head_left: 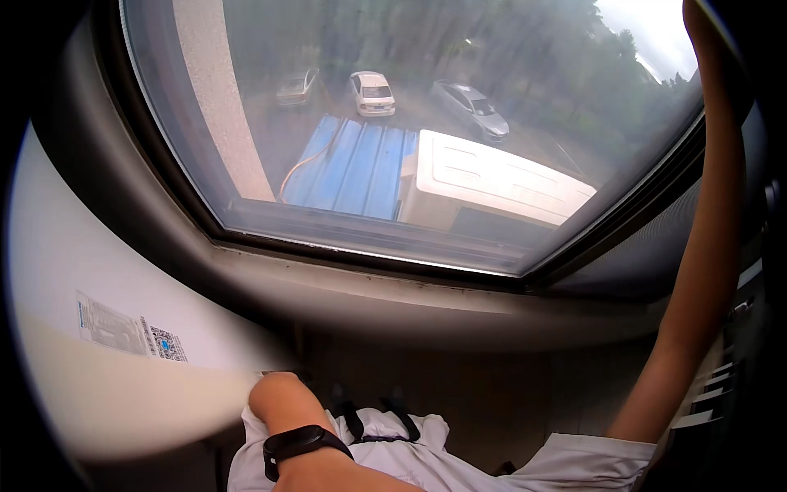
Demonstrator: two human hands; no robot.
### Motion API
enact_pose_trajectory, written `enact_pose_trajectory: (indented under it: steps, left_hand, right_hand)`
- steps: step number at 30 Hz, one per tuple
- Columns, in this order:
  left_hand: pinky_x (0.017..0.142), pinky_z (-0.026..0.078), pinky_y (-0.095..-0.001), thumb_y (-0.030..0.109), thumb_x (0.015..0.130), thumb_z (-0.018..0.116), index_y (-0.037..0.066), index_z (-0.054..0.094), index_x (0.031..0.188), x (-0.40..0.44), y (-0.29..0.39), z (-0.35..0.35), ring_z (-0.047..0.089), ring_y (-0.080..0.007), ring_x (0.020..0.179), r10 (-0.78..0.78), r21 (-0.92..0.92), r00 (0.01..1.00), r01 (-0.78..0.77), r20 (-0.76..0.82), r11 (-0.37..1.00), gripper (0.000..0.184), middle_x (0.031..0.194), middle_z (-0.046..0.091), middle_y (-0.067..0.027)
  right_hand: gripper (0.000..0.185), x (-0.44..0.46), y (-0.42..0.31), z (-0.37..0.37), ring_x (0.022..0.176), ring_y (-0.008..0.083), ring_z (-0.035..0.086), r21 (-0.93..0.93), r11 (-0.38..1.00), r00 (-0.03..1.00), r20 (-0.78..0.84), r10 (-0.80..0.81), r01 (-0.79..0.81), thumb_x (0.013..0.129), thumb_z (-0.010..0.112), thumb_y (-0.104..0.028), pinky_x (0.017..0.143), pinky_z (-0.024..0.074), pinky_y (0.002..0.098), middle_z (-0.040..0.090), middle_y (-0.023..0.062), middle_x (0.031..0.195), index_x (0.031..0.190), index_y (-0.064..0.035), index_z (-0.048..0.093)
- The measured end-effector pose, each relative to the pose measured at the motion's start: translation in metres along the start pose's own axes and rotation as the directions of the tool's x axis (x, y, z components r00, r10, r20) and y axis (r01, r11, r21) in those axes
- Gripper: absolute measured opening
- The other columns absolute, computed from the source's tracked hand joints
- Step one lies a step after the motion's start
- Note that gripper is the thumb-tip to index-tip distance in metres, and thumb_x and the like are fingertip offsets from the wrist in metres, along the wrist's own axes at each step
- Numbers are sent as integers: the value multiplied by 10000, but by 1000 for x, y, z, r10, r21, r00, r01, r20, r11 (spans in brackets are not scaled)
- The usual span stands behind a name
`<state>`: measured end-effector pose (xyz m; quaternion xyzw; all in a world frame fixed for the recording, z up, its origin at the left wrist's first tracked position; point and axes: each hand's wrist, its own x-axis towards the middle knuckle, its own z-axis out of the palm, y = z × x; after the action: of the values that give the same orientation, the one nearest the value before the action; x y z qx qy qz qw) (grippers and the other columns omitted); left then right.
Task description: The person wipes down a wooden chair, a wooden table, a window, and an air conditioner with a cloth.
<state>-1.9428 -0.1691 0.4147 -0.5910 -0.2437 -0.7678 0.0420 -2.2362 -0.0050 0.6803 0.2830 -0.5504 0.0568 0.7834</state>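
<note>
The window frame (pixel 365 256) is dark brown to nearly black, above a greyish-beige sill (pixel 393 289). The smooth appliance panel (pixel 123 394) shades from white to cream; its label (pixel 115 325) is grey with fine print, and the QR code (pixel 168 343) is a black-and-white checker with a blue centre. The wristband (pixel 305 443) is black, the shirt (pixel 592 461) plain pale white, the straps (pixel 354 422) black. Outside, a corrugated roof (pixel 354 168) shows bright blue with ribbed stripes, a boxy outdoor unit (pixel 500 174) creamy white, a pillar (pixel 221 102) speckled pinkish beige, one car (pixel 373 92) white, another (pixel 475 108) silver, and the trees (pixel 541 74) dull green.
</note>
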Motion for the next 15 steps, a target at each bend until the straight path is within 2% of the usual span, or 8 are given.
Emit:
enact_pose_trajectory:
  steps: [1,5,7,14,15]
  left_hand:
    - [1057,315,-541,641,905,297,130,248,1445,-2,-2,3,382,-229,1308,19,-29,996,-22,-91,999,745,1466,322,-68]
    - [1075,240,-562,675,873,316,119,255,1447,-40,-19,-9,328,-307,1332,85,-255,968,-23,235,967,801,1480,288,-106]
    - [1080,221,-567,683,865,321,117,256,1448,-49,-14,-2,315,-327,1338,104,-272,955,-26,278,962,816,1484,279,-115]
    - [1000,336,-532,588,871,459,94,447,1336,-34,18,-13,415,-332,1257,110,-303,980,-55,167,952,679,1419,374,-148]
    - [990,353,-519,582,877,454,88,467,1317,-26,32,-17,441,-330,1233,-93,-262,991,116,98,958,662,1390,412,-145]
  right_hand:
    - [242,-3,1,1,1164,236,521,-10,1000,1000,-2,-9,9,932,453,-196,990,361,320,575,139,1228,979,-41,633]
    - [237,-6,11,0,1162,244,523,-16,1000,1000,15,-20,21,931,451,-185,993,364,328,583,143,1206,970,-40,635]
    - [235,-5,12,0,1160,248,524,-17,1000,1000,26,-14,15,930,450,-180,995,365,331,587,146,1195,966,-40,636]
    - [229,-3,24,11,1155,262,528,-30,996,997,8,-82,82,927,448,-162,1001,369,345,601,154,1155,950,-38,639]
    - [228,-4,21,12,1155,264,529,-40,994,994,4,-105,105,927,447,-159,1002,370,346,603,155,1150,948,-38,640]
